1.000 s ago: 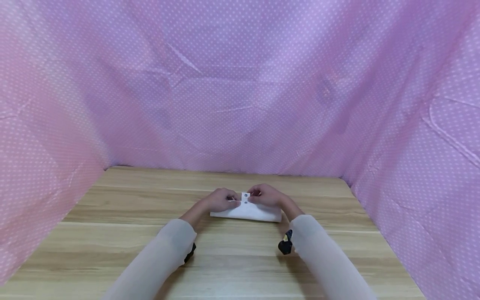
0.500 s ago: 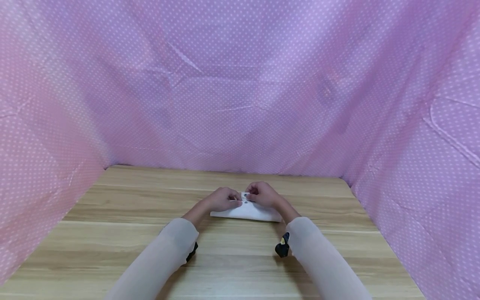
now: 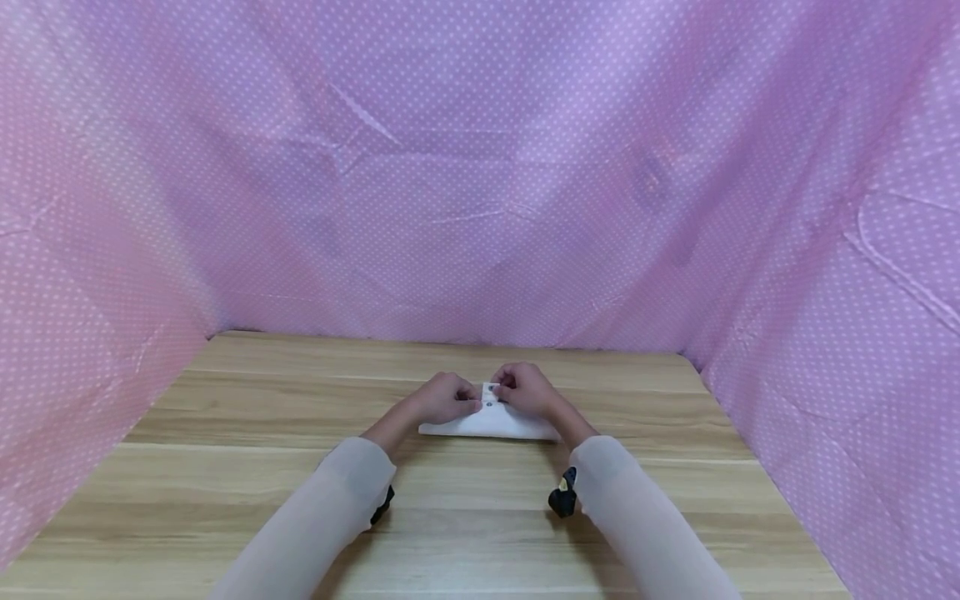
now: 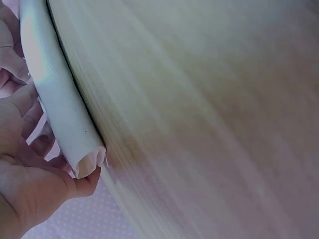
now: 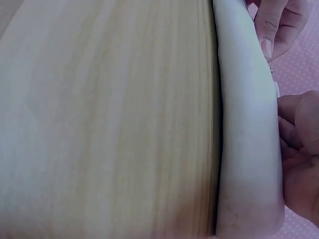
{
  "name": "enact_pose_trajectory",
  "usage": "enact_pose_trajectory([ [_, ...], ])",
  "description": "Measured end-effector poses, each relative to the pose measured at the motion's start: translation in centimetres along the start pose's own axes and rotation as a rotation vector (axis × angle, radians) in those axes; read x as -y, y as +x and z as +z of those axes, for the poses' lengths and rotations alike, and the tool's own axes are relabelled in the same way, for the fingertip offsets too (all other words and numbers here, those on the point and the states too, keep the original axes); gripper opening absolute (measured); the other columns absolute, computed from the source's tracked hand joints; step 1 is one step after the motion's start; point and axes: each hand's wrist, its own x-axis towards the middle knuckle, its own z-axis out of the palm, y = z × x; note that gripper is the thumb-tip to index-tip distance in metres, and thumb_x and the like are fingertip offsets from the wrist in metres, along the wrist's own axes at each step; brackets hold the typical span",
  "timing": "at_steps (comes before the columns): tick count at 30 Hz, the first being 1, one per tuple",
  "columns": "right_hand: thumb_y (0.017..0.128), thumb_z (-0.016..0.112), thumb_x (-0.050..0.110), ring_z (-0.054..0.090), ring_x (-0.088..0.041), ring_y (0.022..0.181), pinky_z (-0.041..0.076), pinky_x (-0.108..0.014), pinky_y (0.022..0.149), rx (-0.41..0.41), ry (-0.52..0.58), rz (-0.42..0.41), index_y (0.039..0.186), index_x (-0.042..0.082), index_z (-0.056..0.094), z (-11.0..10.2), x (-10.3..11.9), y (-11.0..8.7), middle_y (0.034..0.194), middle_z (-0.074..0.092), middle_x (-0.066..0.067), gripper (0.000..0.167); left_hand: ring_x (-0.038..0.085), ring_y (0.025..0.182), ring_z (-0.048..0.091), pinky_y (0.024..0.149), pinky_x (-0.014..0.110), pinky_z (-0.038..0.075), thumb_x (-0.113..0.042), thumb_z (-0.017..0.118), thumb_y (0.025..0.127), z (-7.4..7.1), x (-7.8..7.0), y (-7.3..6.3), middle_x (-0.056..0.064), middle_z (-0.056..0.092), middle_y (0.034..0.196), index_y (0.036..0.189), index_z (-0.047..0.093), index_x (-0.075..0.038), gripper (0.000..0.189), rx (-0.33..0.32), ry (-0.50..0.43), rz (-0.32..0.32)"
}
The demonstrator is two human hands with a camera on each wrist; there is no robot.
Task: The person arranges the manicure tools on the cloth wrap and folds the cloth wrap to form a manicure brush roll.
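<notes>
A white rolled-up piece of material [image 3: 487, 427], possibly a roll-up case, lies crosswise on the table. A short white strap [image 3: 487, 393] with two metal snaps sticks up from its far side. My left hand [image 3: 446, 398] holds the roll just left of the strap, thumb on top. From the right, my right hand [image 3: 527, 390] pinches the strap near its upper snap between thumb and fingers. In the left wrist view the hollow end of the roll [image 4: 62, 94] shows beside my left hand's fingers. My right hand [image 5: 304, 154] lies along the far side in the right wrist view.
The wood-grain table [image 3: 465, 533] spreads around the roll on all sides. Pink dotted cloth [image 3: 480, 208] hangs behind the table and on both sides. A black wrist device [image 3: 562, 493] hangs under the right sleeve, and another [image 3: 382, 505] under the left.
My right hand has shifted slightly left and its thumb and fingers have come onto the strap's upper part. The left hand has kept nearly the same place.
</notes>
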Motion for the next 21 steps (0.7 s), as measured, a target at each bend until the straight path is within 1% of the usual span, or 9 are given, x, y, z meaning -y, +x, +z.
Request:
enact_pose_trajectory([
  [5,0.098,0.067,0.007,0.061,-0.012,0.082,0.051,-0.03,0.078,-0.001,-0.015,-0.012,0.1,0.006,0.073,-0.1,0.4,-0.1,0.089,0.069,0.0,0.006,0.01,0.066,0.049,0.064,0.026,0.041,-0.018,0.065,0.101,0.1,0.1,-0.1,-0.005,0.065,0.075,0.094,0.077,-0.012,0.015,-0.015,0.007,-0.013],
  [9,0.097,0.067,0.005,0.063,-0.011,0.082,0.053,-0.029,0.079,0.017,-0.017,-0.075,0.099,0.006,0.073,-0.3,0.6,-0.3,0.09,0.071,-0.001,0.006,0.01,0.066,0.047,0.063,0.026,0.038,-0.018,0.066,0.101,0.1,0.0,0.0,-0.004,0.066,0.077,0.093,0.077,-0.012,0.016,-0.035,0.012,-0.037],
  [12,0.095,0.069,0.004,0.063,-0.01,0.082,0.053,-0.028,0.078,0.025,-0.027,-0.126,0.098,0.005,0.074,-0.6,0.7,-0.6,0.09,0.072,-0.001,0.006,0.011,0.071,0.051,0.067,0.027,0.041,-0.019,0.067,0.101,0.1,-0.1,-0.1,-0.004,0.071,0.085,0.097,0.079,-0.012,0.014,-0.042,0.006,-0.052],
  [15,0.093,0.071,0.003,0.064,-0.009,0.082,0.053,-0.028,0.078,0.026,-0.04,-0.152,0.098,0.005,0.076,-0.8,0.8,-0.9,0.091,0.074,-0.001,0.007,0.012,0.077,0.056,0.072,0.029,0.045,-0.02,0.067,0.1,0.2,-0.1,-0.1,-0.003,0.075,0.094,0.102,0.079,-0.012,0.014,-0.04,-0.01,-0.065],
  [18,0.094,0.071,0.004,0.066,-0.011,0.085,0.054,-0.028,0.079,0.027,-0.071,-0.181,0.1,0.006,0.077,-0.9,0.9,-1.1,0.095,0.076,-0.003,0.009,0.012,0.084,0.06,0.078,0.032,0.047,-0.022,0.067,0.101,0.2,-0.1,-0.1,-0.002,0.076,0.099,0.104,0.079,-0.012,0.016,-0.039,-0.021,-0.088],
  [21,0.094,0.071,0.002,0.069,-0.014,0.09,0.055,-0.028,0.081,0.043,-0.109,-0.235,0.1,0.005,0.078,-1.0,1.0,-1.3,0.099,0.077,-0.005,0.011,0.013,0.09,0.062,0.085,0.036,0.049,-0.024,0.066,0.101,0.2,-0.1,-0.2,-0.002,0.076,0.102,0.105,0.079,-0.014,0.016,-0.036,-0.027,-0.106],
])
